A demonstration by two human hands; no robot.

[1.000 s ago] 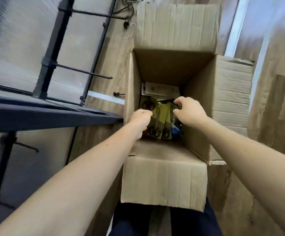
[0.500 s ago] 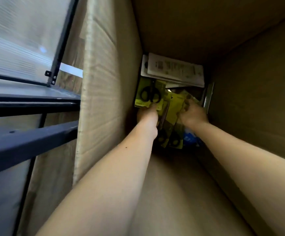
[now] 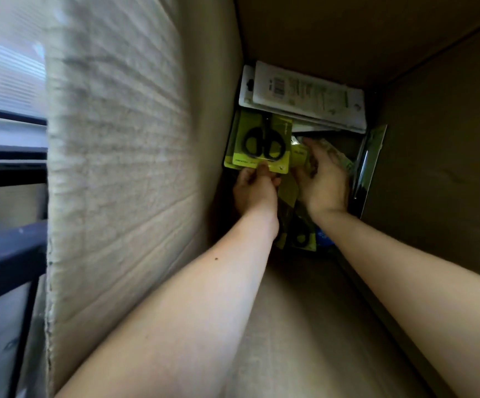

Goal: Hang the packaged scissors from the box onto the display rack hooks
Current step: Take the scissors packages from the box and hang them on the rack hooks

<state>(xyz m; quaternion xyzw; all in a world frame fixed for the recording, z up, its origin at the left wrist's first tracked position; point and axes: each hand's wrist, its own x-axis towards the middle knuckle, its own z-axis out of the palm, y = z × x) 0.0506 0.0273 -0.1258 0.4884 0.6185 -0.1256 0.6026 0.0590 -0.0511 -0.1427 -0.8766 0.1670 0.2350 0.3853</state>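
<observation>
Both my arms reach deep into a tall cardboard box [image 3: 135, 156]. At its bottom lie several yellow-green scissors packages. My left hand [image 3: 254, 191] pinches the lower edge of one package [image 3: 261, 142] holding black-handled scissors, which stands against the box's left wall. My right hand [image 3: 323, 176] lies among further packages [image 3: 300, 237] just to the right, its fingers curled over one of them; what it grips is partly hidden. The display rack [image 3: 6, 254] shows only as dark bars outside the box at the far left.
White flat packages [image 3: 305, 96] lie at the far end of the box bottom. A clear, shiny package [image 3: 369, 165] leans against the right wall. The box walls close in tightly on both sides of my arms.
The view has moved deeper into the box. My left hand now pinches the bottom edge of the scissors package by the left wall, and my right hand has shifted further up among the packages.
</observation>
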